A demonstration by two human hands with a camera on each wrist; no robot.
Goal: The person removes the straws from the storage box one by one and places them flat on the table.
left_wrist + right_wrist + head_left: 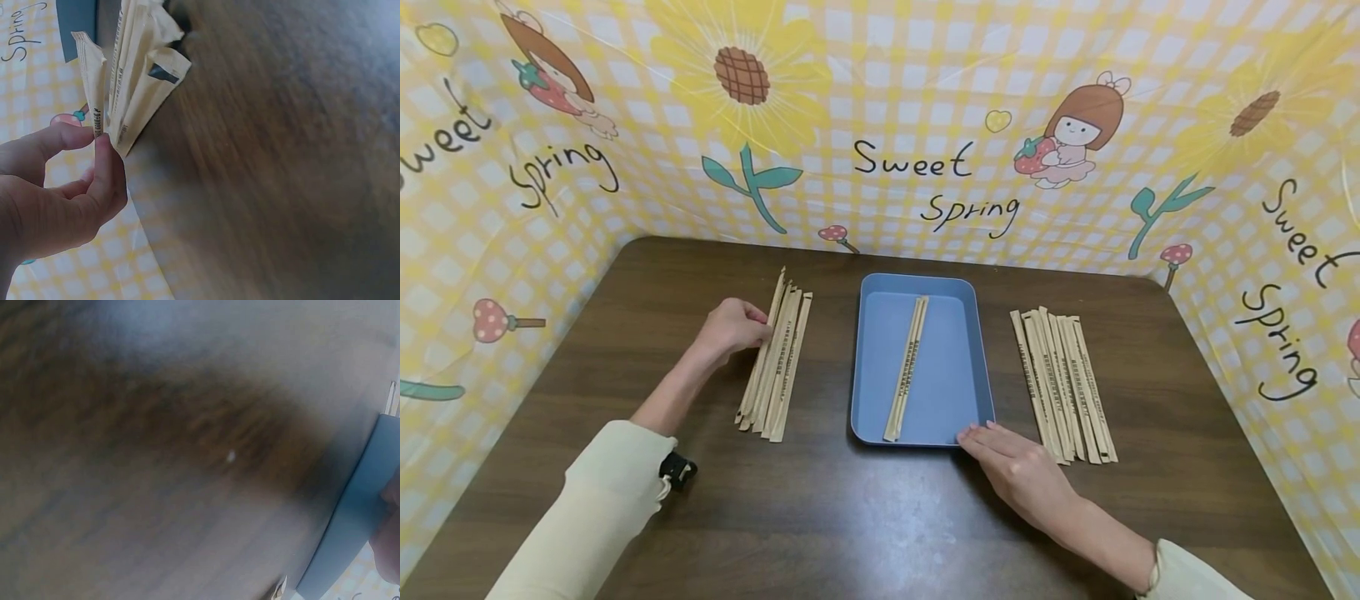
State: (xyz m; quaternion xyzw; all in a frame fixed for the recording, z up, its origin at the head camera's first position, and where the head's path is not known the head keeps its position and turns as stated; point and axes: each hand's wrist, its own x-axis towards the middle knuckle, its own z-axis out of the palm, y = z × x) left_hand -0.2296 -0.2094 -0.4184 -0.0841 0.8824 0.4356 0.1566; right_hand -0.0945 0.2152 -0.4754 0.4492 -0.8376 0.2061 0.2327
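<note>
In the head view my left hand (732,327) is at the left edge of a bundle of slim paper-wrapped sticks (786,354). The left wrist view shows its thumb and fingertips pinching one wrapped stick (93,75), lifted slightly apart from the others. My right hand (1022,475) rests its extended fingers on the near right corner of a blue tray (951,358). Two wrapped sticks (907,371) lie side by side, slightly slanted, inside the tray. The right wrist view catches only the tray's side wall (350,512) and part of a finger at the right edge.
A second bundle of wrapped sticks (1063,387) lies right of the tray, close beyond my right hand. Everything is on a dark wooden table (820,517). A yellow checked cloth (917,100) with printed flowers rises behind and along both sides.
</note>
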